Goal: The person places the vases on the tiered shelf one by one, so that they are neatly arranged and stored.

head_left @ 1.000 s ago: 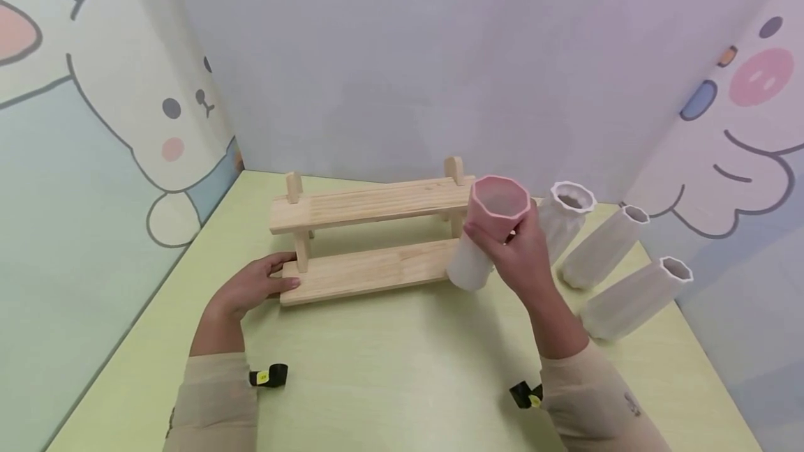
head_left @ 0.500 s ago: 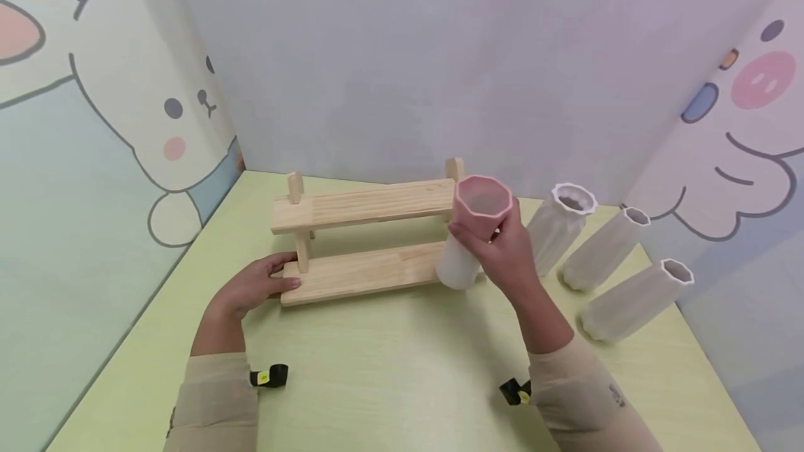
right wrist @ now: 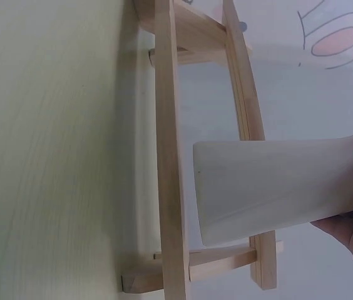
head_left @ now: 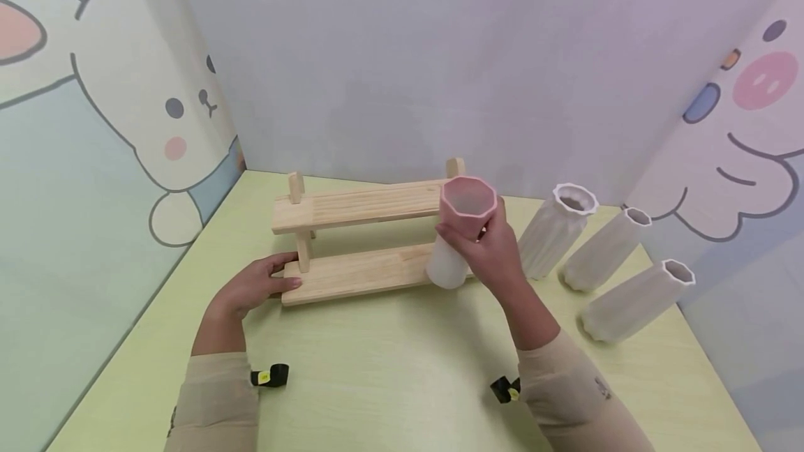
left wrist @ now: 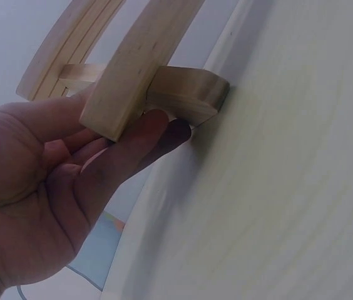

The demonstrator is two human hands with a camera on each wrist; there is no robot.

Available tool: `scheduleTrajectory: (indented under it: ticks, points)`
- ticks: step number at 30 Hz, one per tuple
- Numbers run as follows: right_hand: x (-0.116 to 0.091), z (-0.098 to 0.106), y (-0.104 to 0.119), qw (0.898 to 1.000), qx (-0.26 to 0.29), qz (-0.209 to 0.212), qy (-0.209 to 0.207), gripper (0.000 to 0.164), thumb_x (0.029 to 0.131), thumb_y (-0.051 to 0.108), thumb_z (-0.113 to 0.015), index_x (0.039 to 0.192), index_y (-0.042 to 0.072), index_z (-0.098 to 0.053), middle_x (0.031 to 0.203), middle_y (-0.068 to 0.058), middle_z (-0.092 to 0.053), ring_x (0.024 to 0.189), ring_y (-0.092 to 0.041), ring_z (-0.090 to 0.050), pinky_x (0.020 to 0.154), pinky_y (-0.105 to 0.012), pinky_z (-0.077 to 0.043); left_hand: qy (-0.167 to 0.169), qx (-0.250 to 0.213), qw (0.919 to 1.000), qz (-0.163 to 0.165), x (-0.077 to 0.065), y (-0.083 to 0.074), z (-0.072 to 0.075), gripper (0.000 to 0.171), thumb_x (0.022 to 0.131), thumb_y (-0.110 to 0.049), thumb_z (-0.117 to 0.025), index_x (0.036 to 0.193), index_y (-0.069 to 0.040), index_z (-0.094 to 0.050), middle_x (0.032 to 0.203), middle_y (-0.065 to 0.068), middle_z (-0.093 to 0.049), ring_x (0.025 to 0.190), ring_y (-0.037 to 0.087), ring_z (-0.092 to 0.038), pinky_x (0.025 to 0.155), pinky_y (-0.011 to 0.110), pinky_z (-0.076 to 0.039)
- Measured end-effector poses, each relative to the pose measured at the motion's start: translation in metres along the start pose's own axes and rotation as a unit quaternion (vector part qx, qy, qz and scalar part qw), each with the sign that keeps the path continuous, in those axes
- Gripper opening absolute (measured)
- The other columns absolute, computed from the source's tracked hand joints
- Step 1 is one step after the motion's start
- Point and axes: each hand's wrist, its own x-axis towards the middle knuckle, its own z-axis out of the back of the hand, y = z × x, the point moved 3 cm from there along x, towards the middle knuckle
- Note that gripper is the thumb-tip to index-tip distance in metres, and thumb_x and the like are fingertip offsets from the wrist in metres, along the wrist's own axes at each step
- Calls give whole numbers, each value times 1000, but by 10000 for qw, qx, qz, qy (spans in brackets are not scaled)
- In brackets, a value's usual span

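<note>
A two-tier wooden shelf rack [head_left: 358,272] stands on the table. My left hand [head_left: 254,286] pinches the left end of its lower board, thumb on top and fingers beneath; the left wrist view shows this hand [left wrist: 45,181] at the board's end. My right hand [head_left: 499,250] grips a vase [head_left: 447,265], pink at the top and white below, around its upper part. It is slightly tilted, in front of the upper board's right portion. In the right wrist view a small gap separates the vase's base [right wrist: 251,194] from the lower board [right wrist: 170,156].
To the right stand several white vases: a ribbed one with a flared rim [head_left: 553,236], a slimmer one [head_left: 603,250] and one nearer the front [head_left: 634,302]. The pale green table [head_left: 377,368] meets a plain back wall [head_left: 402,75] and cartoon-printed side walls.
My right hand has carried the pink and white vase leftward along the rack's right portion, uncovering more of the flared-rim vase. The left hand keeps its hold on the lower board.
</note>
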Motion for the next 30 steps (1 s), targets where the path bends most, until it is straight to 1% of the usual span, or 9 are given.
scheduleTrajectory:
  ticks: [6,11,16,21,30]
  points:
    - [1,-6,1,10000,25,67,51,86,76,34,-85,144,14,-35,125,-7,-59,108,-21,-60,87,-44,-53,-21,65,10000,-22,-1,0,0,80,89,-42,-71,154,-16,-33,157,18,-32,123,29,-57,102,49,-47]
    - [1,-11,2,9999,43,61,105,90,75,37,-85,146,17,-34,127,-5,-59,110,-21,-60,87,-44,-54,-25,87,9999,-53,-1,0,0,80,89,-42,-71,154,-16,-33,156,19,-33,122,28,-57,101,47,-48]
    - [1,-15,4,9998,6,89,152,89,75,39,-85,144,16,-35,126,-5,-59,110,-22,-61,86,-45,-55,-15,93,9999,-82,-1,0,-1,79,89,-40,-71,154,-15,-33,156,19,-33,122,28,-58,100,46,-49]
    - [2,-18,6,9998,-9,138,155,87,75,37,-85,143,15,-35,126,-5,-59,109,-22,-61,87,-45,-54,-27,130,9999,-32,-1,0,0,79,89,-40,-71,154,-16,-33,156,20,-33,122,29,-57,101,47,-48]
    - [2,-25,8,9995,61,220,204,83,76,33,-86,140,13,-38,123,-6,-60,108,-21,-59,89,-44,-51,-33,117,9999,-44,1,1,0,79,89,-41,-71,154,-16,-34,156,20,-32,122,29,-57,100,46,-49]
